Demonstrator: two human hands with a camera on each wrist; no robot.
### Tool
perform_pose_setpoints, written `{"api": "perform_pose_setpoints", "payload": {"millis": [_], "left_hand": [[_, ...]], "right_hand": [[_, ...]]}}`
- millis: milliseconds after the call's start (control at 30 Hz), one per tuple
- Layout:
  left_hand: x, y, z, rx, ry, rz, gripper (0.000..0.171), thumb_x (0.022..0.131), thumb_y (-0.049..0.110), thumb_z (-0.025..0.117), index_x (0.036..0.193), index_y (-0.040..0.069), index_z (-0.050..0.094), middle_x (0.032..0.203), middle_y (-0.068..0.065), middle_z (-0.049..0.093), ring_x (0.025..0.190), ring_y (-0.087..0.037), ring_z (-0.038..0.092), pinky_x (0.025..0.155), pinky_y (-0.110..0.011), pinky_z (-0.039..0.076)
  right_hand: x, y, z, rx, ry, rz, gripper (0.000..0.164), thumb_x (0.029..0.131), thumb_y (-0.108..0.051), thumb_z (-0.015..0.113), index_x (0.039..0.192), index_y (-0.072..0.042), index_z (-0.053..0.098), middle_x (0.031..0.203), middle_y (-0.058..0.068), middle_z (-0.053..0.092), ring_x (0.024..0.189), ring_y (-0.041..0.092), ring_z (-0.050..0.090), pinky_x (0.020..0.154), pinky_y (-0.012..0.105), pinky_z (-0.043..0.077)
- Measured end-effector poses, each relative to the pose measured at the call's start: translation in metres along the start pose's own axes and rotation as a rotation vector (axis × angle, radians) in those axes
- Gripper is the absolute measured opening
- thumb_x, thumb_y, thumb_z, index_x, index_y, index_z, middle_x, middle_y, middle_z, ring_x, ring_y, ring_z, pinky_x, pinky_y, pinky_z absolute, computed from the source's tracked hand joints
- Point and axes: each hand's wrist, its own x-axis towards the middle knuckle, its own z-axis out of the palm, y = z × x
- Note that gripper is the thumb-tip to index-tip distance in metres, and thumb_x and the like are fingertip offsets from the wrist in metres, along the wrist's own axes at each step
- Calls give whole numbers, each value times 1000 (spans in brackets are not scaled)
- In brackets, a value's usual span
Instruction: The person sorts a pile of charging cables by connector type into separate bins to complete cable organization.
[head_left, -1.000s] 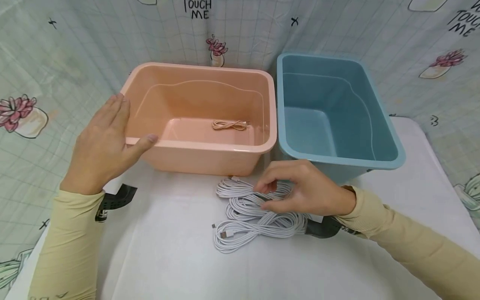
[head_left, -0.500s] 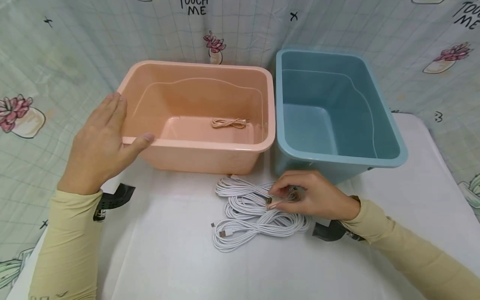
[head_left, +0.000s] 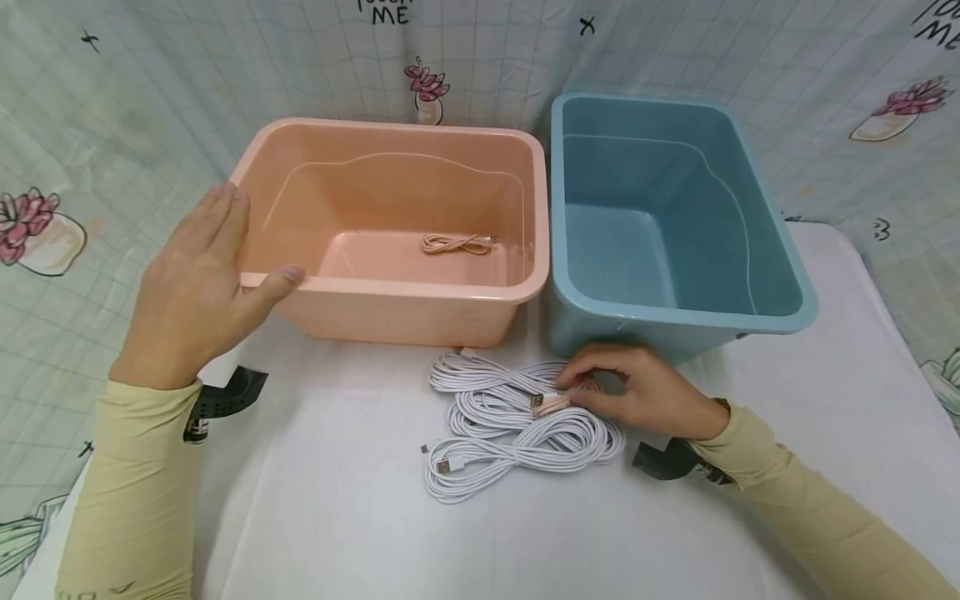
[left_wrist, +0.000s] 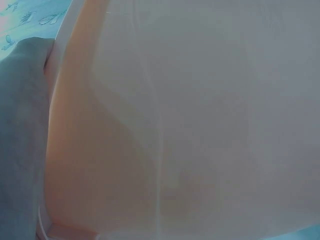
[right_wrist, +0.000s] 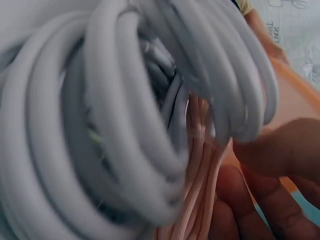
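My left hand point(head_left: 198, 287) rests on the left end of the peach plastic bin point(head_left: 397, 292), its fingers straight along the side rim and its thumb over the front rim. In the left wrist view, the hand point(left_wrist: 22, 140) lies along the bin's edge. My right hand point(head_left: 648, 392) pinches a coiled peach USB cable point(head_left: 553, 406) between thumb and fingers, among bundled white USB cables point(head_left: 517, 454) on the table. Part of the peach coil is hidden by the fingers. Close up in the right wrist view, the peach strands point(right_wrist: 200, 185) run between white loops point(right_wrist: 115, 130) and the fingertips.
Inside the peach bin lies another coiled peach cable point(head_left: 457, 243). A blue bin point(head_left: 678, 317) stands right beside the peach one, just behind my right hand. Both stand on a white-covered table point(head_left: 360, 517) against a patterned cloth point(head_left: 495, 67).
My right hand has come down from above the white bundles and taken hold of the peach cable, shifting slightly right. The cable's USB plug has come into view. The left hand stays on the bin.
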Motion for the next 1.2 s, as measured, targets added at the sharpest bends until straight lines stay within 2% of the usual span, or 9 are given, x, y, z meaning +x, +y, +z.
{"api": "perform_pose_setpoints", "payload": {"millis": [267,567,1033,1200], "left_hand": [[0,0,0,-5,-7,-7,99,97,72,49,162,0,28,169,-23,28,160,-40,25,126,-65,25],[-3,0,0,-9,2,-8,100,96,72,51,162,1,29,169,-22,30,160,-40,26,127,-63,25],[-2,1,-1,-12,7,11,100,96,72,51,162,1,29,168,-25,30,159,-41,28,127,-63,26],[-2,1,-3,-5,-2,3,99,96,71,51,162,0,28,168,-25,29,159,-41,27,126,-65,26]], "right_hand": [[-7,9,-2,-28,-6,-6,34,84,-2,83,115,-18,78,111,-6,77,105,6,68,90,17,54],[-9,13,-5,-127,-43,-26,42,83,3,81,118,-20,77,114,-6,76,109,5,67,99,10,47],[-13,17,-3,-185,-4,-50,43,79,-1,86,116,-21,77,110,-7,76,104,5,67,94,7,48],[-11,17,-2,-194,14,-86,44,77,2,87,114,-21,78,109,-8,77,102,5,69,92,8,49]]}}
